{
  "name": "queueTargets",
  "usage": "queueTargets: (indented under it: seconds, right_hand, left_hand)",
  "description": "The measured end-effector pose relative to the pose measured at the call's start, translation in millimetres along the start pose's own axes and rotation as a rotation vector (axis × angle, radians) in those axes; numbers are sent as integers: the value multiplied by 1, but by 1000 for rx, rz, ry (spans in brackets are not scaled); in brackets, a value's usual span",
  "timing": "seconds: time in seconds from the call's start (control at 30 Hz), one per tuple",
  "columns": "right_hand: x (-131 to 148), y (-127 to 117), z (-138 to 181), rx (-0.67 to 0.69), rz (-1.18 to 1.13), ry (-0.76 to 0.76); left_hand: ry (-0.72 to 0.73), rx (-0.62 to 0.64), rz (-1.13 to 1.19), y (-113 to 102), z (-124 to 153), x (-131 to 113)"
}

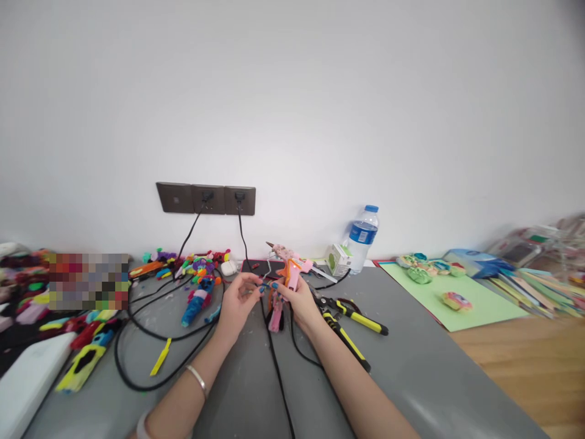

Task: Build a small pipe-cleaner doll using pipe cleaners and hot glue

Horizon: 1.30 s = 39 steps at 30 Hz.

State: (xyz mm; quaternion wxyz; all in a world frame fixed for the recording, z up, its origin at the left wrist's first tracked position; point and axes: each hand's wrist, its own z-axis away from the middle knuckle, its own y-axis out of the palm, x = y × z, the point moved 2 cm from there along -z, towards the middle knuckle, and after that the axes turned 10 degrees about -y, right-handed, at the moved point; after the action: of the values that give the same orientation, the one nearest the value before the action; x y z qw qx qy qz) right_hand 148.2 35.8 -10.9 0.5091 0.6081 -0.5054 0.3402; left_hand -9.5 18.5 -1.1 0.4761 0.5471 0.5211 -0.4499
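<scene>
My left hand [241, 300] is closed in a pinch, its fingertips meeting those of my right hand [299, 300]. Whatever small thing lies between the fingertips is too tiny to make out; my right thumb and fingers are closed as well. Close against my right hand is a pink hot glue gun [292, 278] with an orange trigger, its nozzle pointing up and left. I cannot tell whether the hand touches it. Just below the fingers shows a fuzzy pink piece [275, 318] with some black. Yellow-and-black pliers [340, 329] lie right of my right wrist.
Black cables [137, 384] loop over the grey table [402, 378] from the wall sockets [205, 200]. Colourful fuzzy figures [198, 299] and a yellow strip [161, 356] lie left. A water bottle [363, 238], small box [339, 261] and green paper sheet [427, 296] stand or lie right.
</scene>
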Motion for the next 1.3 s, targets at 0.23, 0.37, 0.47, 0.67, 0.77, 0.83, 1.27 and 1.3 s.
queueTargets:
  seconds: [0.23, 0.37, 0.47, 0.67, 0.77, 0.83, 1.27, 1.3]
  right_hand:
    - [4, 6, 4, 137, 92, -53]
    - [4, 10, 8, 205, 195, -88]
    - [3, 12, 10, 240, 282, -126]
    - [7, 13, 10, 230, 301, -145]
    - [8, 9, 8, 201, 236, -110]
    - [8, 6, 6, 170, 161, -106]
    - [0, 0, 2, 43, 13, -51]
    - [0, 0, 2, 37, 14, -47]
  left_hand:
    - [179, 23, -229, 5, 11, -7]
    - [212, 11, -253, 6, 15, -6]
    - [230, -23, -255, 4, 16, -8]
    - [327, -88, -328, -2, 16, -17]
    - [353, -130, -367, -5, 17, -20]
    - [361, -147, -357, -7, 16, -21]
    - [-11, -107, -39, -4, 6, 2]
    - [-11, -104, -40, -5, 5, 3]
